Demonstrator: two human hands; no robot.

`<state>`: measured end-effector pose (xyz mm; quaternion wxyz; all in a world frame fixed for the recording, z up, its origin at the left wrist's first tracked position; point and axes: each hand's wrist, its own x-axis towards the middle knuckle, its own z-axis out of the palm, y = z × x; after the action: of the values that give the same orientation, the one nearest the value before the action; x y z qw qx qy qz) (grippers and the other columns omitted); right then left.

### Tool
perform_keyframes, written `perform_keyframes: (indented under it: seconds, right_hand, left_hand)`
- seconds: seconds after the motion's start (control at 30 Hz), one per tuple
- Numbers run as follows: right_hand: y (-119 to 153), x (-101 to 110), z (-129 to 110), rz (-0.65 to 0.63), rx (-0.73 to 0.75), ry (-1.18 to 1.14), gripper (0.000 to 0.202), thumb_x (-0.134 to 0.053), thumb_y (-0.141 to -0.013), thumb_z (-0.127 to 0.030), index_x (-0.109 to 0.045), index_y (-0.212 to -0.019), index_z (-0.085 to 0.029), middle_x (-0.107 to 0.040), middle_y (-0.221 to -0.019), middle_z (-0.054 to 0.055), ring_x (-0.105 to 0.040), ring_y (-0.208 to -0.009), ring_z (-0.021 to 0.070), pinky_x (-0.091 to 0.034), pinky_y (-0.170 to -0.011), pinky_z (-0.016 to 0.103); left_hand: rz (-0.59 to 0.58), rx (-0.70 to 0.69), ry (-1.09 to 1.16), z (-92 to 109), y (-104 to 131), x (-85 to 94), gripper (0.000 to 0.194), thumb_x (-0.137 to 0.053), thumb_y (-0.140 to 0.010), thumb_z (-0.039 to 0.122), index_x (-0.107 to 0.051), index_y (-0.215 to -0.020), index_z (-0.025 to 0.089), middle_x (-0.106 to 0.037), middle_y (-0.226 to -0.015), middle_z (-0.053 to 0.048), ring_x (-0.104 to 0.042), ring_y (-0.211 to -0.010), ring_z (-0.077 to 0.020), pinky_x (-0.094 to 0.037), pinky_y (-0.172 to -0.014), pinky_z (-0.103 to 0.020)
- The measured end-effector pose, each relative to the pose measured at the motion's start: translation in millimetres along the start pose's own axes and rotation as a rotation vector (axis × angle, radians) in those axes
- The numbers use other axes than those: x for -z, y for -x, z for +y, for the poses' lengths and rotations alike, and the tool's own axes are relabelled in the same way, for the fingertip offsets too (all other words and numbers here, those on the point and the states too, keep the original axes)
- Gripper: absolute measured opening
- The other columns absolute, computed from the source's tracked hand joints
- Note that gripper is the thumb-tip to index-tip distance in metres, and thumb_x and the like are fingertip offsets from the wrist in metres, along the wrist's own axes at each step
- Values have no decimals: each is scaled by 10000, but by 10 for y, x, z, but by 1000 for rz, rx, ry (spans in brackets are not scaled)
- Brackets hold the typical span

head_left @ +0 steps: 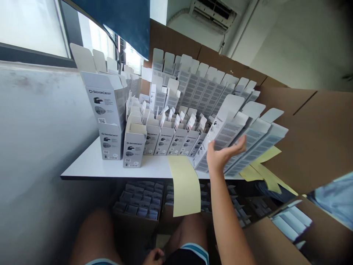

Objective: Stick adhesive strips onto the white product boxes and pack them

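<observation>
Right hand [223, 154] spread open before leaning boxes [257, 141] near table edge [110, 176]; left hand [154, 257] low, grip unclear.

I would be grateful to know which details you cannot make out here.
In the head view:
Left hand: cut off by the bottom edge; whether it holds anything is unclear.
Right hand: its angle leaves contact with the tilted cartons unclear.
Back row of cartons: lower parts hidden by cartons in front.
Fine print on the front-left carton: too small.
Pale blue fabric: cut off by the right edge.
</observation>
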<state>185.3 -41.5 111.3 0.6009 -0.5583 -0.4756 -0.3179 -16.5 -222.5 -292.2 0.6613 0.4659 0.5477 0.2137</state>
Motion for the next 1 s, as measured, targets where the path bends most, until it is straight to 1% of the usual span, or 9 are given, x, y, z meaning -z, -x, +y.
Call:
perform_keyframes:
  seconds: [0.13,0.27,0.33,0.47,0.53,0.6,0.67,0.83,1.0]
  right_hand:
    - [340,290,-91,-16,49,-126,851,-638,-765,-265,-206,-1497,-220,-334,-1395,198,-380,-1333,371,-448,-1011,594]
    - [969,615,40,-355,7,-245,474,-633,-811,-290,-544,-1273,-237,-525,-1218,136,-522,-1190,342,-498,-944,551]
    - [1292,704,212,-515,-193,-249,342,-619,-824,-343,-625,-1142,-218,-559,-1155,131,-556,-1145,343,-476,-967,572]
    - [1708,725,562,-617,-803,-276,622,-733,-673,-488,-593,-1190,-171,-600,-1179,170,-523,-1225,403,-356,-1073,625]
    - [1780,719,649,-650,-983,-353,715,-764,-619,-524,-574,-1202,-156,-675,-1075,155,-625,-1093,388,-463,-972,586]
    - [1785,739,669,-699,-1060,-436,686,-768,-603,-552,-601,-1130,-146,-730,-917,123,-703,-875,342,-557,-787,495]
    - [1749,791,650,-736,-1119,-516,611,-784,-591,-554,-637,-1021,-145,-752,-839,112,-713,-753,301,-564,-673,410]
    - [1636,978,598,-799,-1203,-650,561,-852,-579,-520,-670,-963,-154,-771,-787,89,-702,-670,245,-525,-611,320]
    - [1596,1083,588,-816,-1250,-711,574,-893,-558,-518,-666,-959,-174,-772,-758,62,-699,-658,225,-514,-613,295]
  left_hand:
    - [32,10,33,-19,29,8,196,-782,-592,329,-626,-665,234,-653,-738,8,-636,-904,-267,-466,-898,-360]
    - [53,-3,69,-39,51,10,211,-775,-627,357,-640,-703,214,-641,-727,4,-627,-842,-247,-479,-832,-354]
    - [62,-33,90,-33,59,14,247,-770,-643,399,-644,-733,206,-633,-734,5,-615,-829,-232,-475,-807,-337]
    - [75,-97,131,15,86,41,359,-766,-648,501,-648,-782,189,-605,-714,9,-586,-770,-200,-459,-745,-306]
    - [78,-121,150,45,110,56,411,-764,-644,542,-654,-810,183,-601,-711,8,-575,-742,-187,-450,-716,-296]
    - [86,-142,170,75,141,68,458,-763,-636,578,-659,-829,176,-610,-720,0,-572,-727,-182,-446,-698,-292]
    - [96,-164,196,113,175,75,501,-765,-625,612,-664,-837,170,-626,-734,-12,-576,-719,-184,-448,-688,-295]
    - [133,-242,286,330,260,99,560,-754,-624,679,-668,-825,163,-644,-750,-27,-591,-739,-199,-458,-717,-306]
    - [153,-318,373,792,358,147,495,-748,-715,612,-674,-933,174,-687,-845,-42,-600,-781,-185,-446,-743,-284]
